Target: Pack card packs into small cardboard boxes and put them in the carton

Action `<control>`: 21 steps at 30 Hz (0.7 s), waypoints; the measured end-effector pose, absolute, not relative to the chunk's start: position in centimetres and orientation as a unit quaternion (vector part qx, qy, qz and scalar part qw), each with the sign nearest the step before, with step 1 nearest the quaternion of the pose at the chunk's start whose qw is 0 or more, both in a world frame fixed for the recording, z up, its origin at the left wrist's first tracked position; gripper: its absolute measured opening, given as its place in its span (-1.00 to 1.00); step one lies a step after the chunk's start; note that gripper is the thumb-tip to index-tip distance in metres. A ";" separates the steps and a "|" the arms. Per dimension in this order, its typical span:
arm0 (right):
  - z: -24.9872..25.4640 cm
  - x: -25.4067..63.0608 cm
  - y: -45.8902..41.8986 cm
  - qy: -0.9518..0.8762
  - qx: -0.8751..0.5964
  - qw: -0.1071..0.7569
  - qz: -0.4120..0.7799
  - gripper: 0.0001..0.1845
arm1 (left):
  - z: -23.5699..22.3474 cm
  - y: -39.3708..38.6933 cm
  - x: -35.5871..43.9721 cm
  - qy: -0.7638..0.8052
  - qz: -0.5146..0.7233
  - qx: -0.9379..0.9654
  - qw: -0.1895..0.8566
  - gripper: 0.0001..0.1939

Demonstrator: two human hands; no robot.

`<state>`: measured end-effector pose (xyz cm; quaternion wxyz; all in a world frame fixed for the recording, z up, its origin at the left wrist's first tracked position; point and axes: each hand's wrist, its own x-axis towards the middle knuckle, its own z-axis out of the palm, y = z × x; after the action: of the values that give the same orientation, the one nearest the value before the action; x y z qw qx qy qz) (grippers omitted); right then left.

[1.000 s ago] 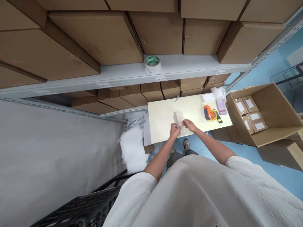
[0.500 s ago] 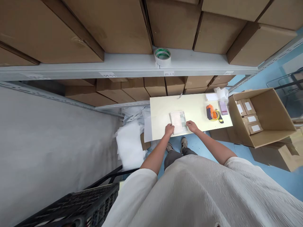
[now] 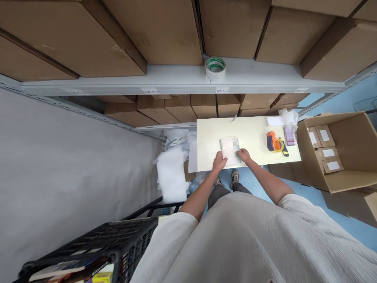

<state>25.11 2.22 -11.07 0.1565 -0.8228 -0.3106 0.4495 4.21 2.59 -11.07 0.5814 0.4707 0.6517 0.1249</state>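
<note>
In a stockroom aisle of grey metal shelving (image 3: 176, 78) stacked with brown cardboard cartons (image 3: 153, 35), white foam sheets (image 3: 171, 175) lie heaped well left of the left hand (image 3: 219, 161), with a black plastic crate (image 3: 118, 239) below and left of it. That half-curled hand and the right hand (image 3: 244, 155), its fingers slightly bent, touch the near corners of a flat, clear packet with pale pink contents (image 3: 229, 151) lying on a cream board tabletop (image 3: 250, 129), though whether they grip it cannot be told. Right of the right hand sit an orange tape dispenser (image 3: 273, 142) and an open cardboard box (image 3: 332, 153) holding white-labelled cartons (image 3: 328, 153).
</note>
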 end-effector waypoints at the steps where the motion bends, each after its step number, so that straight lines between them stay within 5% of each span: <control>1: -11.2 25.3 2.3 -0.312 -0.825 0.154 0.446 -0.44 | -11.2 2.6 4.4 0.648 0.126 0.474 0.582 -0.28; 10: -10.1 30.3 1.7 -0.255 -0.851 0.176 0.423 -0.76 | -12.7 2.9 9.1 0.594 0.107 0.503 0.619 -0.23; 16: -7.5 35.0 1.2 -0.233 -0.872 0.233 0.362 -0.72 | -12.4 2.7 15.2 0.526 0.133 0.484 0.687 -0.25; 21: -5.7 34.7 1.2 -0.275 -0.862 0.237 0.354 -0.63 | -11.1 2.4 16.9 0.557 0.131 0.520 0.634 -0.51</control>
<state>34.74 1.16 -5.70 0.2375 -0.8618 -0.2753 0.3538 16.89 2.45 -11.06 0.6342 0.5199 0.5570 0.1311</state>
